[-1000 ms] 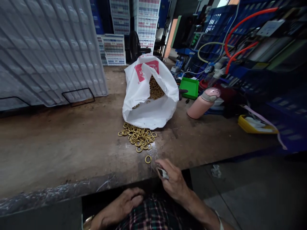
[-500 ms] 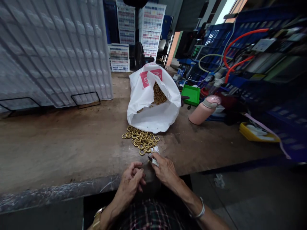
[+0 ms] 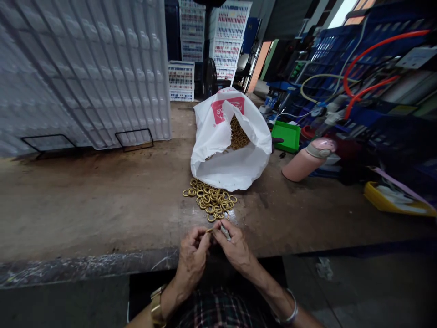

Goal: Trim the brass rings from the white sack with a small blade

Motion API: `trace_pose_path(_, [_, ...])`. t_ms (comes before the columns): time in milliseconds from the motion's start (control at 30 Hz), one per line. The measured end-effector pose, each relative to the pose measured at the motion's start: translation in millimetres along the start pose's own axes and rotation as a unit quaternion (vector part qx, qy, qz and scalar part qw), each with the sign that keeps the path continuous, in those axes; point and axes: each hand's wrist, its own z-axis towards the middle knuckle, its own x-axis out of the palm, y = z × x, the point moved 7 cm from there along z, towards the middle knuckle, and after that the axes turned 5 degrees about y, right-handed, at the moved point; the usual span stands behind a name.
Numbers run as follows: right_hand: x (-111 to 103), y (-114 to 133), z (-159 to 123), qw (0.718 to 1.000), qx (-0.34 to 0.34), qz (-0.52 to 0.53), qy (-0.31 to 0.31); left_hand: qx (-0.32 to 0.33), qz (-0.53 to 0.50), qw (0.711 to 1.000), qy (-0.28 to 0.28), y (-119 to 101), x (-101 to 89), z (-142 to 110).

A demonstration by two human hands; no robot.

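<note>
My left hand [image 3: 193, 257] and my right hand [image 3: 235, 248] meet at the near edge of the worn workbench [image 3: 102, 214]. The left fingers pinch a brass ring [image 3: 209, 230]. The right fingers are closed on a small silvery tool [image 3: 225, 233] whose tip touches that ring. Just beyond the hands lies a pile of brass rings [image 3: 210, 200]. Behind the pile a white plastic bag [image 3: 232, 136] lies open on its side with more rings inside.
A stack of clear moulded trays [image 3: 85, 73] leans at the left. A pink flask [image 3: 307, 159], a green tray [image 3: 287, 135] and a yellow tray [image 3: 392, 200] lie at the right. White crates [image 3: 180, 79], blue crates and red hoses stand behind.
My left hand rose from my lap to the bench edge and took the single ring. My right hand with the tool came in to meet it. The view shifted left.
</note>
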Motion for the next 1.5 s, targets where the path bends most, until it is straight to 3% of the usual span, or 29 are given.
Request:
trace_pose_path(100, [-2, 6, 2, 0.999, -0.026, -0.034, -0.016, 0.093, 0.099, 0.991, -0.004, -10, -2.5, -1])
trace_pose_path(167, [-2, 7, 4, 0.999, -0.023, -0.034, -0.025, 0.099, 0.115, 0.988, 0.0, -10, -2.7, -2])
trace_pose_path(300, [1, 5, 9, 1.0, 0.004, -0.004, -0.013, -0.014, 0.003, 0.998, 0.064, 1, 1.7, -1])
trace_pose_path(467, [3, 5, 10, 1.0, -0.003, 0.014, 0.013, -0.105, -0.107, 0.978, 0.146, 6, 9.8, -7])
trace_pose_path(567, [-3, -4, 10, 1.0, 0.014, 0.005, -0.004, -0.11, -0.134, 0.976, 0.134, 7, 9.6, -7])
trace_pose_path(667, [-9, -6, 7, 0.995, -0.016, -0.101, -0.021, -0.102, -0.131, 0.98, 0.107, 7, 8.5, -4])
trace_pose_path(767, [-1, -3, 1, 0.974, -0.082, -0.21, 0.022, -0.084, -0.117, 0.985, 0.097, 6, 7.8, -2])
trace_pose_path(867, [7, -5, -2, 0.957, -0.105, -0.265, 0.052, -0.06, -0.107, 0.988, 0.092, 5, 5.9, -1])
trace_pose_path(1267, [12, -6, -5, 0.94, -0.111, -0.316, 0.068, -0.048, -0.061, 0.994, 0.083, 9, 4.9, -3])
trace_pose_path(1500, [16, -6, -5, 0.928, -0.064, -0.352, 0.103, -0.052, -0.053, 0.994, 0.081, 9, 4.2, -5])
